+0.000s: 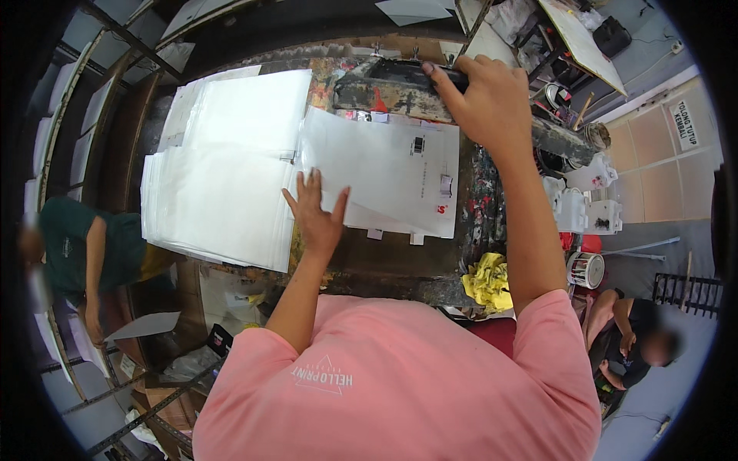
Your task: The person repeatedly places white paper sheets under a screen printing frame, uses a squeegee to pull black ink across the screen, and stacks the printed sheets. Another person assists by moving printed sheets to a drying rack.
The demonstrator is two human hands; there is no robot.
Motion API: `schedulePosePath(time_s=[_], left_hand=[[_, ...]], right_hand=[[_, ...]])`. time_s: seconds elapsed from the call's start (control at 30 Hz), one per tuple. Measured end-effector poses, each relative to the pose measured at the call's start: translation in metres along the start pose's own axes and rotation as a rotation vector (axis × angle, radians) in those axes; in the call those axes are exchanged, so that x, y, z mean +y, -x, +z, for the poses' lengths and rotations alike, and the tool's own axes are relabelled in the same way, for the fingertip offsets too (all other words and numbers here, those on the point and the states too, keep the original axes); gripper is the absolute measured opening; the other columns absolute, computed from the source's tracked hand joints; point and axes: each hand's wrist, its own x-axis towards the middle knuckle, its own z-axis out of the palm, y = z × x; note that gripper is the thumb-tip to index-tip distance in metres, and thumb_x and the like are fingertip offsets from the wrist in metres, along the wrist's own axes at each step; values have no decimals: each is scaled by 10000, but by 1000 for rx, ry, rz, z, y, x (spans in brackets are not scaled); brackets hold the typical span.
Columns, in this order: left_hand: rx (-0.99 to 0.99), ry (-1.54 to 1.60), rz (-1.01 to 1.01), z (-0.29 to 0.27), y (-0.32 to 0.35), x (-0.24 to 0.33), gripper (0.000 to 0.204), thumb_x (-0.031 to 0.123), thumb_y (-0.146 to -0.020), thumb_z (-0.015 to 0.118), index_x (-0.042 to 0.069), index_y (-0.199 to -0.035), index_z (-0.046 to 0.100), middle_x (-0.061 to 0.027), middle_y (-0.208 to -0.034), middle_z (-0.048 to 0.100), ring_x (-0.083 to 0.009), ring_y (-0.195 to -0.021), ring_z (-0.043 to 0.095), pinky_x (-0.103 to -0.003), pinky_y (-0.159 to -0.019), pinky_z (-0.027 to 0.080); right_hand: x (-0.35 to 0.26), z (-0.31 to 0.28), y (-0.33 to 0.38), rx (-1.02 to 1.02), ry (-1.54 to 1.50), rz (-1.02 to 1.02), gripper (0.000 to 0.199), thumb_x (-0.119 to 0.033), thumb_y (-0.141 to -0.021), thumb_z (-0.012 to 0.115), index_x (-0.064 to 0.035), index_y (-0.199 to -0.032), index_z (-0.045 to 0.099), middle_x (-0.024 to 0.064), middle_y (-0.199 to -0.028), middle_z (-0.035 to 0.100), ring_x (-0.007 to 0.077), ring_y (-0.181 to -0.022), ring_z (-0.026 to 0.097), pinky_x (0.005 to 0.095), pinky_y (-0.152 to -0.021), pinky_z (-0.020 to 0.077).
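Note:
My left hand lies with its fingers spread at the left edge of a white sheet. That sheet lies at a slant, over or against another sheet bearing small dark marks and a red mark; their overlap is hard to make out. Small tabs stick out along the near and far edges. My right hand grips the top of a dark, ink-stained frame at the far side of the table, thumb on one side and fingers over the other. To the left rests a stack of white sheets.
The worktable is paint-stained. A crumpled yellow cloth sits at its near right corner. White containers and a paint can stand at right. One person is at left by racks, another sits at right.

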Motion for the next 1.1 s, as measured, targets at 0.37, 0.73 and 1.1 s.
schedulePosePath(time_s=[0.37, 0.73, 1.1], left_hand=[[362, -507, -433, -84, 18, -163, 573, 360, -1031, 727, 104, -1528, 603, -146, -1612, 543, -369, -1565, 395, -669, -1295, 114], [-494, 3, 412, 118, 76, 12, 479, 399, -1066, 616, 135, -1464, 648, -167, -1674, 453, -412, -1614, 286, -724, -1283, 99], [-562, -51, 467, 120, 76, 14, 586, 409, -1068, 621, 157, -1590, 532, -186, -1710, 383, -432, -1614, 266, -728, -1275, 118]], right_hand=[[0, 10, 36, 64, 19, -62, 607, -634, -960, 657, -50, -858, 787, 112, -831, 698, 298, -811, 637, 453, -801, 380], [8, 6, 7, 52, 9, -52, 640, -657, -954, 651, -37, -899, 802, 119, -840, 710, 301, -856, 677, 472, -841, 403], [4, 5, 8, 16, 30, -5, 655, -677, -938, 650, -43, -901, 812, 122, -886, 739, 294, -909, 688, 468, -870, 413]])
